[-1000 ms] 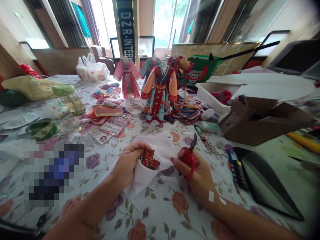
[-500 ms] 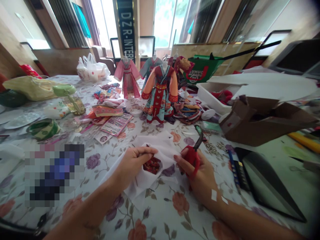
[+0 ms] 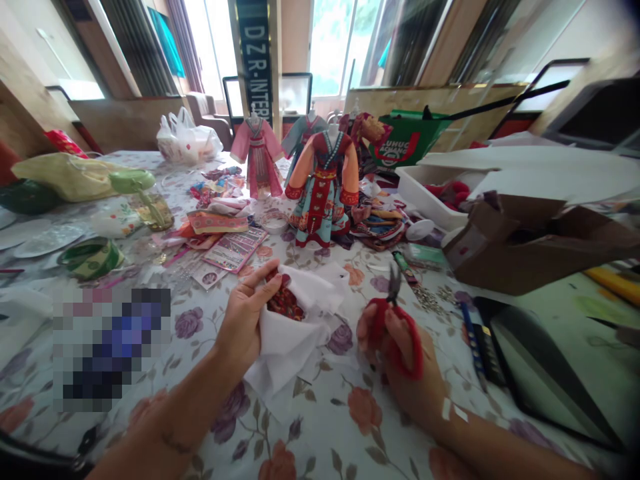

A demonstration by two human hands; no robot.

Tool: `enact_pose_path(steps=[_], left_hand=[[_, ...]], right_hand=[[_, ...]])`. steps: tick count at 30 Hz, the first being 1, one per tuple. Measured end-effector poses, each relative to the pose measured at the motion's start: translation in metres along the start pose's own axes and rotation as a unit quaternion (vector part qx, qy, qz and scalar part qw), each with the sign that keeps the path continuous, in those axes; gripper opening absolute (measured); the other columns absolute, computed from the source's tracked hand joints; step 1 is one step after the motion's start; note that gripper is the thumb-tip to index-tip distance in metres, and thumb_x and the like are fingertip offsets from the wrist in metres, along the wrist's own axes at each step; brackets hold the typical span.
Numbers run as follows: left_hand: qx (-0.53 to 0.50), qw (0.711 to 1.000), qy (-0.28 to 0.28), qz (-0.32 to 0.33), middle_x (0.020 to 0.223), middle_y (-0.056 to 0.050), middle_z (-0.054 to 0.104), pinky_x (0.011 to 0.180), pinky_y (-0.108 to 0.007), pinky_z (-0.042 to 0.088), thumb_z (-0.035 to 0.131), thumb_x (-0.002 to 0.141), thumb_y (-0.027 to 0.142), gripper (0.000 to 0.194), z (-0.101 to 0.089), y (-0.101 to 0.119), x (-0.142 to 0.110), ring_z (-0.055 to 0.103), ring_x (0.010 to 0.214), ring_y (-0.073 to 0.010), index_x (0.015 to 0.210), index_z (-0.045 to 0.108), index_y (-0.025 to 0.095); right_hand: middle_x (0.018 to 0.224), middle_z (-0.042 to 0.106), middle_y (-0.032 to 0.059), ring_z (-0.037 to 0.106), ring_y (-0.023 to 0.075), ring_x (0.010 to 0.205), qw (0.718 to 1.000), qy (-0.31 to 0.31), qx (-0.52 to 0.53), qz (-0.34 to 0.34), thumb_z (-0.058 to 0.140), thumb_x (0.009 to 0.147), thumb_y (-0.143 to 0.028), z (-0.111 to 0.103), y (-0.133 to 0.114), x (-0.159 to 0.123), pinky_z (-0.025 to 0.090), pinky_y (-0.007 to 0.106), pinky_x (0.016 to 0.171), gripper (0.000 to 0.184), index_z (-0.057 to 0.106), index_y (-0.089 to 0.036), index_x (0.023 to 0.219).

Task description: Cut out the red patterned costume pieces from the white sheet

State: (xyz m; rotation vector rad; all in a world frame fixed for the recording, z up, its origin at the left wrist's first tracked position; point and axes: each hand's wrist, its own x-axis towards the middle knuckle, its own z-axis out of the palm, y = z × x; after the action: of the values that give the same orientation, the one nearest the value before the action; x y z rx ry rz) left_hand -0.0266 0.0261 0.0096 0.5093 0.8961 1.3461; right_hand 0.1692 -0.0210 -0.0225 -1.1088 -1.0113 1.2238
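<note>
Between its thumb and fingers, my left hand point(image 3: 247, 310) pinches a thin white cloth point(image 3: 295, 337) together with a dark red patterned fabric piece point(image 3: 285, 300) that shows through its opening. The lower part of the white cloth drapes onto the flowered tablecloth point(image 3: 280, 460). To the right, my right hand point(image 3: 400, 353) grips red-handled scissors point(image 3: 413, 347), fingers through the loops. Their dark blades point(image 3: 394, 285) point up and away from me, and they are apart from the white cloth.
Small dresses on stands, one with a red front point(image 3: 320, 193) and a pink one point(image 3: 257, 157), stand ahead amid fabric scraps. At right are a cardboard box point(image 3: 505, 247), a white foam box point(image 3: 425, 190) and a black tablet point(image 3: 545, 373). Green tape point(image 3: 90, 259) lies left.
My left hand has shifted left and up with the cloth, turning it. My right hand has let go of the cloth's edge and moved right, the scissors now swung upright in its grip.
</note>
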Motion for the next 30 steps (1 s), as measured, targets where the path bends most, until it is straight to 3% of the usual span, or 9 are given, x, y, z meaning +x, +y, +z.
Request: enact_pose_path(steps=[2, 5, 7, 10, 13, 19, 25, 30], left_hand=[[0.009, 1.0, -0.005, 0.029, 0.083, -0.001, 0.075, 0.064, -0.022, 0.057, 0.079, 0.065, 0.016, 0.044, 0.0, -0.001, -0.001, 0.068, 0.066, -0.0113, 0.106, 0.068, 0.021], [0.075, 0.995, -0.037, 0.045, 0.083, -0.001, 0.074, 0.064, -0.022, 0.055, 0.079, 0.066, 0.02, 0.042, -0.001, -0.007, -0.005, 0.067, 0.066, -0.0113, 0.107, 0.07, 0.021], [0.137, 0.987, -0.055, 0.062, 0.084, -0.001, 0.074, 0.064, -0.021, 0.054, 0.078, 0.068, 0.023, 0.037, -0.001, -0.01, -0.008, 0.067, 0.068, -0.0117, 0.104, 0.072, 0.022], [0.224, 0.966, -0.082, 0.098, 0.088, -0.004, 0.074, 0.071, -0.021, 0.052, 0.074, 0.072, 0.023, 0.021, -0.002, -0.011, -0.009, 0.066, 0.078, -0.0138, 0.093, 0.076, 0.02], [0.243, 0.962, -0.095, 0.075, 0.087, -0.005, 0.074, 0.073, -0.021, 0.05, 0.07, 0.075, 0.022, 0.012, -0.003, -0.012, -0.008, 0.066, 0.08, -0.0147, 0.084, 0.077, 0.017], [0.145, 0.987, -0.071, -0.027, 0.078, -0.004, 0.072, 0.062, -0.022, 0.05, 0.07, 0.073, 0.024, 0.021, -0.004, -0.015, -0.004, 0.064, 0.064, -0.0116, 0.092, 0.072, 0.014], [0.136, 0.988, -0.054, -0.045, 0.065, -0.003, 0.07, 0.053, -0.022, 0.052, 0.081, 0.062, 0.022, 0.032, -0.002, -0.012, -0.005, 0.063, 0.053, -0.0114, 0.09, 0.069, 0.013], [0.138, 0.989, -0.051, -0.015, 0.064, 0.0, 0.069, 0.05, -0.019, 0.051, 0.081, 0.061, 0.023, 0.033, -0.004, -0.013, -0.005, 0.061, 0.051, -0.0094, 0.09, 0.07, 0.014]], right_hand=[[0.06, 0.06, 0.0008, 0.053, 0.0121, 0.045, 0.994, -0.081, -0.016, 0.065, 0.054, 0.087, -0.05, 0.002, -0.002, -0.004, 0.038, 0.021, 0.038, 0.033, 0.058, -0.019, 0.075], [0.053, 0.058, -0.0003, 0.054, 0.0126, 0.036, 0.96, -0.21, -0.024, 0.184, 0.056, 0.084, -0.054, 0.005, -0.005, -0.009, 0.035, 0.019, 0.032, 0.038, 0.057, -0.018, 0.073], [0.047, 0.057, -0.0014, 0.054, 0.0121, 0.033, 0.947, -0.238, -0.027, 0.212, 0.057, 0.082, -0.056, 0.006, -0.006, -0.01, 0.033, 0.017, 0.03, 0.04, 0.056, -0.017, 0.072], [0.044, 0.057, -0.0009, 0.056, 0.0127, 0.033, 0.95, -0.226, -0.028, 0.215, 0.058, 0.082, -0.056, 0.006, -0.006, -0.009, 0.034, 0.016, 0.03, 0.043, 0.055, -0.016, 0.066], [0.041, 0.059, -0.0005, 0.057, 0.0143, 0.033, 0.946, -0.216, -0.029, 0.24, 0.06, 0.079, -0.055, 0.006, -0.007, -0.008, 0.035, 0.017, 0.03, 0.043, 0.056, -0.016, 0.064], [0.037, 0.057, -0.0017, 0.055, 0.013, 0.03, 0.947, -0.191, -0.058, 0.25, 0.065, 0.076, -0.052, 0.009, -0.008, -0.008, 0.034, 0.016, 0.027, 0.04, 0.053, -0.017, 0.059], [0.036, 0.05, -0.0064, 0.052, 0.0121, 0.03, 0.945, -0.201, -0.098, 0.239, 0.065, 0.076, -0.05, 0.01, -0.006, -0.009, 0.036, 0.017, 0.029, 0.037, 0.051, -0.019, 0.06], [0.041, 0.053, -0.0061, 0.055, 0.0133, 0.033, 0.943, -0.21, -0.115, 0.232, 0.068, 0.075, -0.044, 0.01, -0.005, -0.008, 0.036, 0.017, 0.03, 0.03, 0.053, -0.02, 0.064]])
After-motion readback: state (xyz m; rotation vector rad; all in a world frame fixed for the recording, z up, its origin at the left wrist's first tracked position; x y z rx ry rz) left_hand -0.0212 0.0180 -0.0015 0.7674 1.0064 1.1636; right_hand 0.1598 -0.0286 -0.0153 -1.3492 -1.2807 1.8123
